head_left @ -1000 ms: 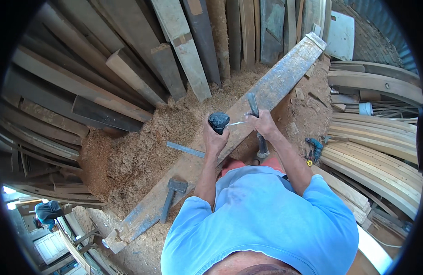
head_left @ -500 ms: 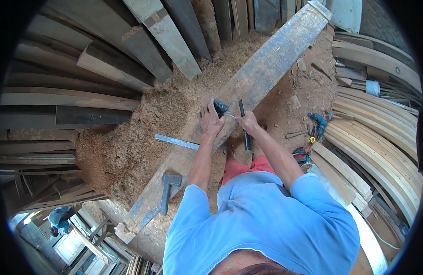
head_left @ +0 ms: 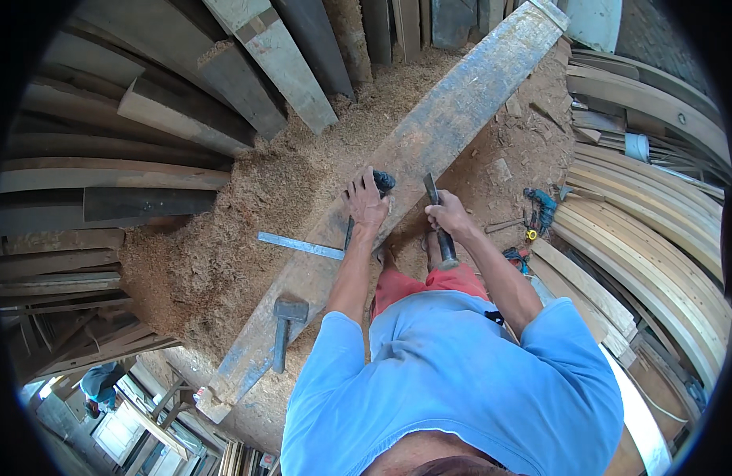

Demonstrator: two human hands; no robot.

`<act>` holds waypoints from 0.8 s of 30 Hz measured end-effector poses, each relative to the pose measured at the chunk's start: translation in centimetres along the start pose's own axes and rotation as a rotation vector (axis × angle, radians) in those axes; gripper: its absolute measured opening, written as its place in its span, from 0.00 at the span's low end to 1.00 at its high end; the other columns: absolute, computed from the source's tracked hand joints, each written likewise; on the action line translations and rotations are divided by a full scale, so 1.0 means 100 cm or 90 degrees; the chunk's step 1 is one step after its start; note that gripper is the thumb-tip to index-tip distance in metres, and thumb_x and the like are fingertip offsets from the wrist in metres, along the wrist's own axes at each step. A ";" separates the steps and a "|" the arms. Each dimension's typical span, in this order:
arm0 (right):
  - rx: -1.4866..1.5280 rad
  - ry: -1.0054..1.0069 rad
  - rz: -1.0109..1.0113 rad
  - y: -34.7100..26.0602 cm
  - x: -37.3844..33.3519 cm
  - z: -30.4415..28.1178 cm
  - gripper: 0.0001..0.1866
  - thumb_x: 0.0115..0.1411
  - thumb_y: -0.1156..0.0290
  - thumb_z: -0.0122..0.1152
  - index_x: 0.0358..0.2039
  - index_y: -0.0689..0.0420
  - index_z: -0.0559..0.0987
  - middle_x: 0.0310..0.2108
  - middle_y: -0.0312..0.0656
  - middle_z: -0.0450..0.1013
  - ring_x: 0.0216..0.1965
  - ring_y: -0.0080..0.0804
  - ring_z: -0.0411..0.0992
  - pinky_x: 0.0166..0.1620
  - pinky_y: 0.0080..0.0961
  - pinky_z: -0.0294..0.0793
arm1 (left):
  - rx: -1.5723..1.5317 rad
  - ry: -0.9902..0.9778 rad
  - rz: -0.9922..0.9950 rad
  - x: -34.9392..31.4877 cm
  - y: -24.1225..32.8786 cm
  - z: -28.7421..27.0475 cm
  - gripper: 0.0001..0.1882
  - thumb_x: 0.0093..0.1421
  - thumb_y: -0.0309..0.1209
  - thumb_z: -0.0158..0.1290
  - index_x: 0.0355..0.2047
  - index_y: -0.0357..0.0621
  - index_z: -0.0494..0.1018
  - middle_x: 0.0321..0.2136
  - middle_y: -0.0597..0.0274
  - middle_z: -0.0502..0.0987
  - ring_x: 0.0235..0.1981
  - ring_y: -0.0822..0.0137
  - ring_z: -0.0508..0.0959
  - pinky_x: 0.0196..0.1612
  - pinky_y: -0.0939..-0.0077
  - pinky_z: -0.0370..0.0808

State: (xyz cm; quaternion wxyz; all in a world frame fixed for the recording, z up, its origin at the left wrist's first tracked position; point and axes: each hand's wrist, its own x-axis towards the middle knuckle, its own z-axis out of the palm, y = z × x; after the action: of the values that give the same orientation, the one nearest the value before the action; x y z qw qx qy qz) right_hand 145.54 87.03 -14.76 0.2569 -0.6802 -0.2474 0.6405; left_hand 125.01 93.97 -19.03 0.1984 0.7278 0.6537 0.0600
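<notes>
Across mid-scene, one long weathered plank [head_left: 429, 151], long axis running from near left to far right. Left hand [head_left: 367, 203] lies on it, fingers closed around a dark mallet head [head_left: 383, 182]. Right hand [head_left: 448, 216] wraps tightly round a chisel [head_left: 437, 218], blade pointing far toward the plank, handle near. Steel rule [head_left: 301, 246] and hammer [head_left: 285, 327] rest left, on sawdust [head_left: 223, 230] and plank.

A chisel [head_left: 437, 218] with a dark handle and flat steel blade stood tilted at the long weathered plank's [head_left: 453, 119] right edge, blade tip up. A dark mallet [head_left: 382, 183] lay on the plank's middle.
</notes>
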 end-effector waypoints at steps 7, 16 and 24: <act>0.099 -0.120 0.009 -0.001 -0.083 0.004 0.38 0.63 0.78 0.53 0.72 0.61 0.54 0.34 0.39 0.71 0.29 0.27 0.73 0.33 0.23 0.75 | -0.038 -0.018 0.025 0.002 -0.011 0.000 0.47 0.46 0.36 0.71 0.65 0.52 0.60 0.56 0.52 0.71 0.59 0.46 0.68 0.59 0.40 0.65; 0.051 -0.257 0.111 -0.016 -0.093 0.022 0.39 0.65 0.75 0.51 0.75 0.57 0.50 0.36 0.42 0.74 0.28 0.26 0.72 0.32 0.24 0.76 | -0.073 -0.029 0.026 0.008 -0.016 0.000 0.47 0.46 0.35 0.70 0.65 0.50 0.59 0.55 0.49 0.72 0.58 0.44 0.69 0.58 0.41 0.67; 0.269 -0.292 0.228 -0.001 -0.052 0.035 0.31 0.67 0.71 0.51 0.70 0.51 0.61 0.37 0.45 0.76 0.28 0.29 0.74 0.30 0.30 0.78 | -0.086 -0.060 0.015 0.010 -0.013 -0.012 0.45 0.47 0.34 0.69 0.65 0.48 0.60 0.56 0.47 0.71 0.59 0.42 0.68 0.59 0.40 0.66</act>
State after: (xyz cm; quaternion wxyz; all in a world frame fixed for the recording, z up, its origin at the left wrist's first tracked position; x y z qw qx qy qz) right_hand 141.71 83.81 -11.00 0.2131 -0.4833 -0.0376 0.8483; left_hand 123.50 95.25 -18.64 0.2770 0.7223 0.6295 0.0723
